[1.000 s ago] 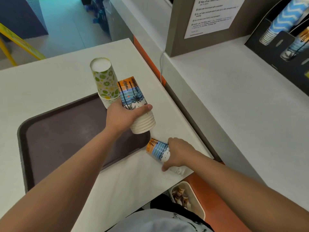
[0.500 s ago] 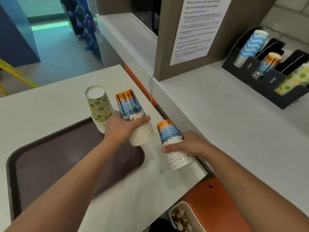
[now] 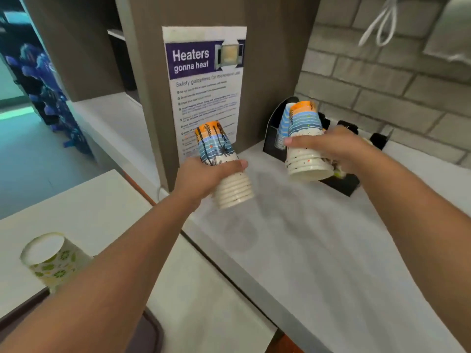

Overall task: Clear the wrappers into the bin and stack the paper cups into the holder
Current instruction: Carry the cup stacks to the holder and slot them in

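My left hand [image 3: 201, 178] grips a stack of palm-print paper cups [image 3: 221, 159], upside down, raised over the grey counter [image 3: 318, 250]. My right hand [image 3: 334, 149] grips a second stack of beach-print cups [image 3: 304, 138] just in front of the black cup holder [image 3: 272, 138] at the back of the counter. A blue-wave stack [image 3: 283, 126] sits in the holder's left slot, partly hidden by the cups I hold. A stack of lime-print cups [image 3: 52, 261] stands upside down on the white table at lower left.
A brown tray [image 3: 150, 335] lies on the white table [image 3: 107, 215] under my left arm. A grey cabinet panel carrying a microwave safety poster [image 3: 206, 85] rises left of the holder. A brick wall [image 3: 387, 80] is behind the holder.
Both hands lifted their cup stacks off the table and carried them up and right over the grey counter. The right stack now sits right by the holder. The lime-print stack stayed behind.
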`<state>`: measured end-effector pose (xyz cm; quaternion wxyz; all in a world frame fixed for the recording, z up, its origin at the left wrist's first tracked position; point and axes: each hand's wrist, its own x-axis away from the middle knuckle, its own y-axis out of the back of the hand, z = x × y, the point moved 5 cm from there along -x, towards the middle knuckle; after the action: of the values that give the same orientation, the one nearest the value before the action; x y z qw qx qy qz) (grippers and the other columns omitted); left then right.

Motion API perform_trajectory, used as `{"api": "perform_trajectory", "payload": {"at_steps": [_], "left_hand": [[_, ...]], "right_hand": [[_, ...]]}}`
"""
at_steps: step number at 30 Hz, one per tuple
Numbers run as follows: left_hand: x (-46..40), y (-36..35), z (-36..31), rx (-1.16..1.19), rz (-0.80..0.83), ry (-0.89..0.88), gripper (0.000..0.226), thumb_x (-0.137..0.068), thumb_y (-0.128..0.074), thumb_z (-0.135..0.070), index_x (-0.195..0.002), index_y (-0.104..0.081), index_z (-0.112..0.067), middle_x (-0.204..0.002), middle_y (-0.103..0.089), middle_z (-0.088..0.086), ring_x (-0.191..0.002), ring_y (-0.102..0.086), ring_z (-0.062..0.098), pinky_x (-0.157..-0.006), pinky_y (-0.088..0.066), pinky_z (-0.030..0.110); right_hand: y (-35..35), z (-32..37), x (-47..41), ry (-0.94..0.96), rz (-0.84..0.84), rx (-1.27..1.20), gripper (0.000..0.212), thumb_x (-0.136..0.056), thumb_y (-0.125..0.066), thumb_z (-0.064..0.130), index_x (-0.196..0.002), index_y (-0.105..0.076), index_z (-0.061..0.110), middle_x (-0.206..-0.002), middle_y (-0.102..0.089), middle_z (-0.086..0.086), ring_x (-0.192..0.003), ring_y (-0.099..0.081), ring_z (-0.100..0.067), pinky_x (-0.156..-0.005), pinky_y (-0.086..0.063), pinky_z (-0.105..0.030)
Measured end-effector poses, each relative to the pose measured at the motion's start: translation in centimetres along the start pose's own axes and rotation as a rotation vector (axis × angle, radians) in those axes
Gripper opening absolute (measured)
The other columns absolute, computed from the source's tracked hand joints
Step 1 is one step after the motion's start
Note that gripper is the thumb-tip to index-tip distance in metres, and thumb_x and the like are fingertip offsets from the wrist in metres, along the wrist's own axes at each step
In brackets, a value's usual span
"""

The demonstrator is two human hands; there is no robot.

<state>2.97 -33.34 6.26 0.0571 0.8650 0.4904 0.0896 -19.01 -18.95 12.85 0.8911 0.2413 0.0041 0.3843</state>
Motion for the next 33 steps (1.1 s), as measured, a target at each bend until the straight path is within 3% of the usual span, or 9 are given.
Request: {"api": "perform_trajectory", "payload": {"at_steps": [4,8,10,12,16,20,24,27,33], "left_hand": [[-4.3,-5.4,-3.3,0.056,0.051,-0.001,0.045,-0.056,-0.091,-0.042,-0.091,-0.073,-0.021,-0.084,-0.076,-0.005,-0.079,-0.073,0.010,-0.066,-0.056,0.026],[-8.8,-9.9,-6.1,0.106,0.064,-0.008,0.046,-0.051,-0.094,-0.040,-0.086,-0.073,-0.019,-0.081,-0.077,-0.003,-0.075,-0.075,0.013,-0.075,-0.062,0.035],[-10.8,-11.7,-7.5,0.111,0.075,-0.025,0.049,-0.050,-0.094,-0.042,-0.086,-0.071,-0.019,-0.081,-0.077,-0.003,-0.072,-0.074,0.012,-0.074,-0.062,0.035],[-12.6,-13.4,-8.8,0.110,0.089,-0.051,0.050,-0.051,-0.094,-0.043,-0.089,-0.071,-0.019,-0.083,-0.076,-0.003,-0.071,-0.074,0.010,-0.071,-0.062,0.033],[-15.3,-15.9,-11.4,0.108,0.089,-0.111,0.052,-0.052,-0.093,-0.043,-0.093,-0.072,-0.017,-0.084,-0.076,-0.003,-0.073,-0.074,0.011,-0.072,-0.062,0.032],[-17.1,-17.5,-14.3,0.150,0.087,-0.162,0.043,-0.056,-0.092,-0.039,-0.086,-0.070,-0.018,-0.082,-0.076,-0.002,-0.072,-0.074,0.012,-0.067,-0.061,0.029],[-18.5,-18.9,-16.9,0.163,0.101,-0.207,0.045,-0.055,-0.092,-0.040,-0.087,-0.071,-0.017,-0.081,-0.076,-0.002,-0.068,-0.074,0.011,-0.061,-0.060,0.027],[-19.3,-20.1,-18.2,0.153,0.087,-0.221,0.050,-0.050,-0.093,-0.044,-0.086,-0.071,-0.018,-0.078,-0.076,-0.003,-0.067,-0.074,0.012,-0.066,-0.061,0.030],[-20.3,-22.9,-19.0,0.109,0.071,-0.324,0.057,-0.041,-0.090,-0.055,-0.083,-0.074,-0.020,-0.077,-0.076,-0.006,-0.070,-0.073,0.011,-0.073,-0.062,0.038]], "right_hand": [[6.0,1.8,-6.5,0.049,-0.213,-0.092,0.057,-0.057,-0.092,0.036,-0.103,-0.067,0.014,-0.090,-0.073,0.000,-0.061,-0.070,-0.009,-0.045,-0.050,-0.018],[9.4,0.7,-12.3,0.085,-0.427,-0.151,0.059,-0.045,-0.093,0.047,-0.090,-0.069,0.018,-0.087,-0.074,0.001,-0.072,-0.072,-0.014,-0.067,-0.060,-0.033],[9.8,-0.2,-14.7,0.115,-0.478,-0.126,0.051,-0.052,-0.091,0.048,-0.086,-0.068,0.019,-0.085,-0.073,0.001,-0.074,-0.071,-0.015,-0.069,-0.060,-0.034],[9.8,-1.5,-16.8,0.121,-0.525,-0.098,0.059,-0.054,-0.090,0.050,-0.096,-0.068,0.015,-0.090,-0.073,-0.001,-0.076,-0.070,-0.016,-0.068,-0.059,-0.034],[9.1,-3.1,-19.5,0.171,-0.545,-0.030,0.082,-0.047,-0.088,0.053,-0.110,-0.060,0.009,-0.100,-0.070,-0.002,-0.081,-0.068,-0.015,-0.067,-0.055,-0.030],[8.3,-3.6,-19.9,0.225,-0.544,-0.002,0.082,-0.054,-0.095,0.028,-0.113,-0.043,0.006,-0.103,-0.057,-0.004,-0.087,-0.057,-0.016,-0.071,-0.043,-0.029],[8.1,-4.5,-19.7,0.239,-0.541,0.085,0.086,-0.047,-0.097,0.031,-0.108,-0.041,0.008,-0.101,-0.056,-0.002,-0.091,-0.057,-0.018,-0.076,-0.044,-0.031],[7.7,-5.6,-19.9,0.220,-0.500,0.164,0.089,-0.047,-0.097,0.033,-0.105,-0.033,0.014,-0.108,-0.058,-0.006,-0.096,-0.058,-0.022,-0.079,-0.049,-0.036],[8.5,-5.6,-19.7,0.189,-0.460,0.158,0.116,-0.050,-0.095,0.038,-0.140,-0.029,0.005,-0.139,-0.047,-0.013,-0.127,-0.047,-0.028,-0.096,-0.041,-0.034]]}}
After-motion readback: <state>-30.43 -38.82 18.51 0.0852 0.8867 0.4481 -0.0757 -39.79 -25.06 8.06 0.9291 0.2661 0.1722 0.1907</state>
